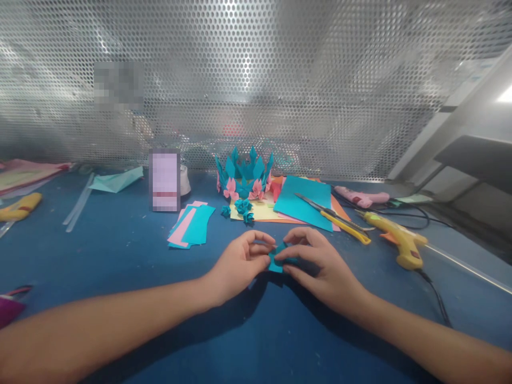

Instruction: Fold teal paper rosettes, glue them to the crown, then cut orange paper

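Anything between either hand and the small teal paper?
Nothing visible. The left hand and right hand both have fingers at the small teal paper; the folded teal flowers lie beyond.

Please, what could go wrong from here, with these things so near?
The blue paper between the left hand and right hand is small, so it might slip or crease wrongly. The yellow glue gun's cable runs near the right forearm; a sideways move could snag it.
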Tool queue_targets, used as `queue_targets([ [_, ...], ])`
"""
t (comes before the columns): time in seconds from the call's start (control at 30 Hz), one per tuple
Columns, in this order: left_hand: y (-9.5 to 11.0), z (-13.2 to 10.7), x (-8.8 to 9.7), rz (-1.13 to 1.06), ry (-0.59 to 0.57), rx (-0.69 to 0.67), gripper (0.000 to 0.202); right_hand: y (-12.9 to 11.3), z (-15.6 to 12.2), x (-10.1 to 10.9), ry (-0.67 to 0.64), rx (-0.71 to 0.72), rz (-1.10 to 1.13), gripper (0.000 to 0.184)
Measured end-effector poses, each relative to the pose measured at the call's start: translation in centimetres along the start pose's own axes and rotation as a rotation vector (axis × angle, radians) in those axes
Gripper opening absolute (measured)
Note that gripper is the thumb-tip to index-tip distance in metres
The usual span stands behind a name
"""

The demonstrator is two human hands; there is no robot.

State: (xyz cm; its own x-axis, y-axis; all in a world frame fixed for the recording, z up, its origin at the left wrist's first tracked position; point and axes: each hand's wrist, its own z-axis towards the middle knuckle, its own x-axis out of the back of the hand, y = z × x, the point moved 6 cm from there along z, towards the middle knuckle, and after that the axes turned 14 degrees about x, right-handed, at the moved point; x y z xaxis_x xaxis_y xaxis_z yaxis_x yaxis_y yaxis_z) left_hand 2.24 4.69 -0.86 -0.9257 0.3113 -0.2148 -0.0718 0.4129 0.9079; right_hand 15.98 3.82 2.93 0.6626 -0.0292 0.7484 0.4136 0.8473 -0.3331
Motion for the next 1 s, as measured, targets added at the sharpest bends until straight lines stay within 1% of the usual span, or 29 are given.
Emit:
queue_targets([
  [0.17, -0.2, 0.1, -0.1, 0.017, -0.001, 0.010, 0.032, 0.1, 0.1, -0.1, -0.009, -0.042, 0.084, 0.015],
  [0.27, -0.3, 0.0, -0.3, 0.020, -0.029, 0.005, 0.031, 0.2, 0.2, -0.2, -0.007, -0.059, 0.099, 0.010],
  [0.37, -0.4, -0.1, -0.6, 0.030, -0.065, -0.002, 0.030, 0.2, 0.2, -0.1, -0.005, -0.070, 0.092, 0.009],
  [0.47, -0.3, -0.2, -0.7, 0.017, -0.071, 0.004, 0.030, 0.1, 0.2, 0.0, 0.003, -0.071, 0.076, 0.009],
  [0.6, -0.4, -0.4, -1.1, -0.007, -0.097, 0.024, 0.036, -0.1, 0.2, 0.1, 0.029, -0.061, 0.050, 0.009],
  [0.73, -0.6, -0.4, -1.2, 0.022, -0.087, 0.012, 0.040, -0.1, 0.2, 0.0, 0.039, -0.055, 0.023, 0.007],
  [1.0, -0.9, -0.4, -1.0, 0.067, -0.083, -0.018, 0.038, -0.3, 0.0, 0.2, 0.061, -0.014, -0.019, 0.006],
])
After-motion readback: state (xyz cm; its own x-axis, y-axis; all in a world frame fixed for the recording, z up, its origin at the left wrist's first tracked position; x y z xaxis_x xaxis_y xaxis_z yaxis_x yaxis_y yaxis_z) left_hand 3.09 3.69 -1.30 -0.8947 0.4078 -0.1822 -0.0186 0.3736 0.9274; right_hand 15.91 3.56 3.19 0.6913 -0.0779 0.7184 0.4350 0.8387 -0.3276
